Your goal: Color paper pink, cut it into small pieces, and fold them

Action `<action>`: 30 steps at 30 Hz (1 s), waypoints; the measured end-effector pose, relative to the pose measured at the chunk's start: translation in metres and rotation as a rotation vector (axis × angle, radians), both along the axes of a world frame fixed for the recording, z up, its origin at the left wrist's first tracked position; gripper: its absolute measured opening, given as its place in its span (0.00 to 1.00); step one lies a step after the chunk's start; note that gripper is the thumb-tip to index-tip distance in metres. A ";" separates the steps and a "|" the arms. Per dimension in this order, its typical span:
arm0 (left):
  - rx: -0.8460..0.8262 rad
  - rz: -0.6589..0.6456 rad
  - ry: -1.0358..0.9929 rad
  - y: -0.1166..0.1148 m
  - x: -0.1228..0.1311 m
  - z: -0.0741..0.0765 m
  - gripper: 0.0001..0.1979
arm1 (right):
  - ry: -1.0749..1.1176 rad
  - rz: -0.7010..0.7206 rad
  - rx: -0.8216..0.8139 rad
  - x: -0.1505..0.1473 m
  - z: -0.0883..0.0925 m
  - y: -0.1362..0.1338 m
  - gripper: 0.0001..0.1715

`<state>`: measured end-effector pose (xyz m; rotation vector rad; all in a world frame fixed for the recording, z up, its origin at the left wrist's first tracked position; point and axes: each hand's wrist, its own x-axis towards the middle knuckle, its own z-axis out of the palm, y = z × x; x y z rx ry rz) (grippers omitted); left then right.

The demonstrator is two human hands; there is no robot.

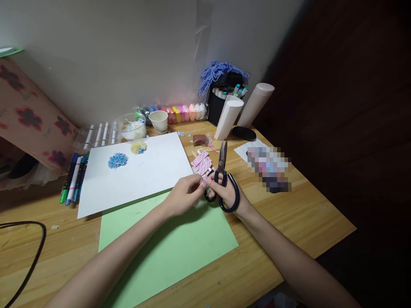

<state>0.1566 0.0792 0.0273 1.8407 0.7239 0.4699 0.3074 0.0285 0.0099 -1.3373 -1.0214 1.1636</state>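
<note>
My right hand grips dark-handled scissors, blades closed and pointing away from me. My left hand is closed in a pinch on a small piece I cannot make out, its fingertips meeting the right hand's fingers. Just beyond the hands lie pink-and-white striped paper strips. Both hands hover over the far edge of a green paper sheet. A white sheet beyond it carries a blue shredded pile and a yellow one.
Markers lie left of the white sheet. At the back stand a clear bowl, a paper cup, coloured clay packs, a black marker holder with purple yarn and two white cylinders. A black cable curves at left.
</note>
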 end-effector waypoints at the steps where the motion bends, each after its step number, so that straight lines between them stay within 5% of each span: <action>1: 0.047 0.014 0.009 0.000 0.001 0.000 0.17 | -0.015 -0.027 0.007 -0.001 0.000 0.000 0.26; 6: 0.031 0.176 -0.039 0.005 0.001 0.002 0.15 | 0.093 -0.090 0.000 -0.002 0.002 -0.001 0.28; 11: 0.043 0.256 -0.066 0.012 -0.005 0.012 0.15 | 0.299 0.174 -0.185 -0.006 -0.002 -0.011 0.41; 18: 0.162 0.413 -0.095 0.019 -0.012 0.019 0.14 | 0.137 0.452 -0.167 -0.012 -0.004 -0.031 0.51; 30: 0.155 0.364 -0.036 0.014 -0.008 0.018 0.14 | 0.138 0.454 -0.131 -0.018 -0.008 -0.035 0.47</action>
